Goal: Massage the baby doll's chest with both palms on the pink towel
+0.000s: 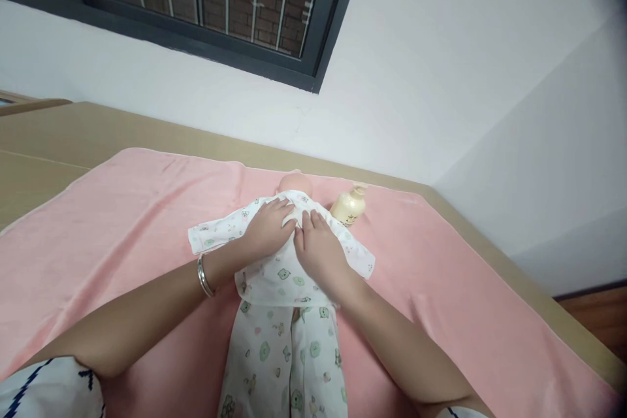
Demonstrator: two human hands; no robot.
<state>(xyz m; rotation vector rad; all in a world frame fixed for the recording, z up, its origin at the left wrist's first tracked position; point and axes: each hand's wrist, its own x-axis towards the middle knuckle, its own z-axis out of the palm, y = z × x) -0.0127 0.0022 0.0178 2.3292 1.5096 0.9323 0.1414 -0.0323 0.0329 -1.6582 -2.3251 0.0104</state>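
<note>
A baby doll (pixel 294 183) in a white patterned top (pixel 281 281) and matching trousers (pixel 262 356) lies stretched out on a pink blanket (pixel 161 209), its sleeves spread to both sides. No facial features show on the visible part of its head. My left hand (pixel 269 227) rests flat on the upper part of the top, fingers extended. Close beside it, my right hand (pixel 322 245) lies on the top too, with its fingers stretched toward the doll's head. Neither hand holds anything. A silver bangle (pixel 204 275) circles my left wrist.
A cream pump bottle (pixel 349 207) leans on the blanket, right of the doll's head. The blanket covers much of a light wooden surface (pixel 117 124) that meets a white wall (pixel 392 78). Above is a dark-framed window (pixel 313 72) with bars.
</note>
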